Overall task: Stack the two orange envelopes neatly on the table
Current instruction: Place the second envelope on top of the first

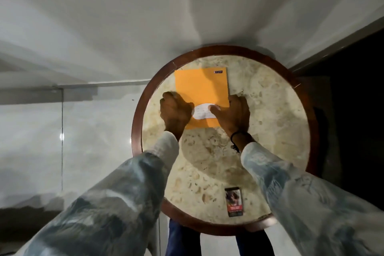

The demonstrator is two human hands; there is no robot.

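Orange envelope [201, 89] near corners hidden under hands — second envelope indistinguishable; small box [234, 201] print unreadable.

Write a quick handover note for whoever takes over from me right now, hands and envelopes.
Left hand: pressing on the left edge of the orange envelopes.
Right hand: on the right edge, thumb on the white label.
Envelopes: on the far half of the round table, looking like one pile; cannot tell both are there.
Done: apparently stacked.
Left: square the edges, let go.

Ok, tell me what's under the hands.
Both the left hand and right hand press on the orange envelopes, lying on the table. Only one orange face shows; a second underneath is hidden.
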